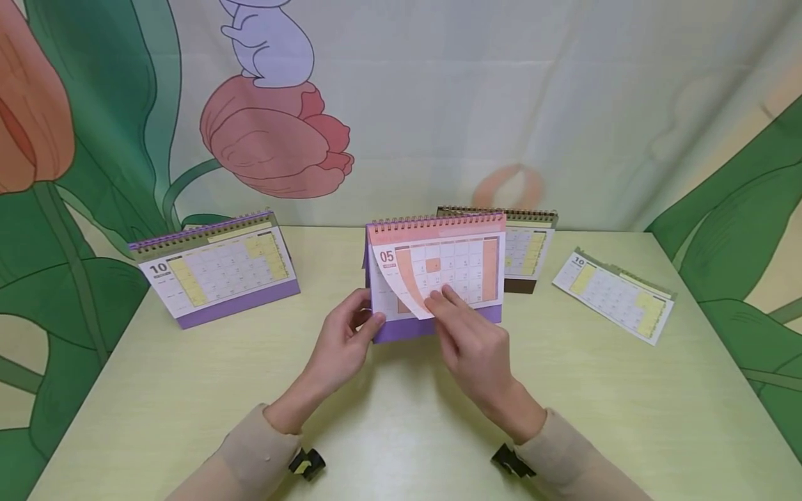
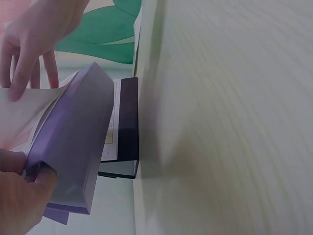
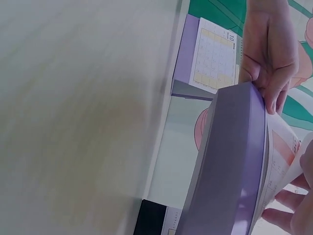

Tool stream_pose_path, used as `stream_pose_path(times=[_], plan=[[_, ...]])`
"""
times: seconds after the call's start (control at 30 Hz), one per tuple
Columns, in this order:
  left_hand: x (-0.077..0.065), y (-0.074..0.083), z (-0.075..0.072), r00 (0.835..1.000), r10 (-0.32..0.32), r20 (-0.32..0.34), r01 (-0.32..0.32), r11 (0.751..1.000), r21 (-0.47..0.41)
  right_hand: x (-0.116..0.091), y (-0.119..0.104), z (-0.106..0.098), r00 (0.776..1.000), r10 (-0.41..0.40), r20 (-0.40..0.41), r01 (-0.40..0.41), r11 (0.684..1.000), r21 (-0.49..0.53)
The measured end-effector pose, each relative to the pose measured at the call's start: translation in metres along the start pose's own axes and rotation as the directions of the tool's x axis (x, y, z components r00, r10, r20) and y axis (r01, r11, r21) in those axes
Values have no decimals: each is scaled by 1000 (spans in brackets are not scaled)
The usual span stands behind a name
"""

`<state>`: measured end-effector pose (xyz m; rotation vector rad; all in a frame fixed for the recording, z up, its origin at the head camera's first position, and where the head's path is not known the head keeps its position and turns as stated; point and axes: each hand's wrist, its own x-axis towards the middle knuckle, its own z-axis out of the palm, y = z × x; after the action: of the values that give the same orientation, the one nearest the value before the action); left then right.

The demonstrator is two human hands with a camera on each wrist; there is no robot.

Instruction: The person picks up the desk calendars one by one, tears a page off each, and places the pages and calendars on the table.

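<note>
Calendar (image 1: pixel 460 275), purple-based, is between my 2 hands over the counter (image 1: pixel 388 452), partly hiding a brown-based calendar (image 1: pixel 520 286) behind it. I have the left hand (image 1: pixel 344 330) gripping its left edge, the right hand (image 1: pixel 473 341) pinching the curled 05 page (image 1: pixel 413 271) near its lower left corner. I see a 10 calendar (image 1: pixel 219 273) standing at left, a loose 10 sheet (image 1: pixel 614 296) at right.

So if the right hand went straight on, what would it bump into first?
Probably the curled 05 page of the middle calendar: the right hand seems to be touching it, though depth is hard to judge.
</note>
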<state>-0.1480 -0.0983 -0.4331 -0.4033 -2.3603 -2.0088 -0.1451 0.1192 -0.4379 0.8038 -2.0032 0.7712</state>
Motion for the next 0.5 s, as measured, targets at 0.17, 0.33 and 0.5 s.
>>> stream_pose_path(times=[0.17, 0.33, 0.5], plan=[[1, 0, 1, 1000, 8, 3, -8, 1000, -18, -2, 1, 0, 1000, 3, -14, -3, 999, 35], [2, 2, 2, 1000, 17, 3, -17, 999, -38, -2, 2, 1, 1000, -3, -19, 4, 999, 32], [3, 3, 3, 1000, 7, 8, -7, 999, -51, -1, 1, 2, 999, 17, -35, -16, 999, 35]])
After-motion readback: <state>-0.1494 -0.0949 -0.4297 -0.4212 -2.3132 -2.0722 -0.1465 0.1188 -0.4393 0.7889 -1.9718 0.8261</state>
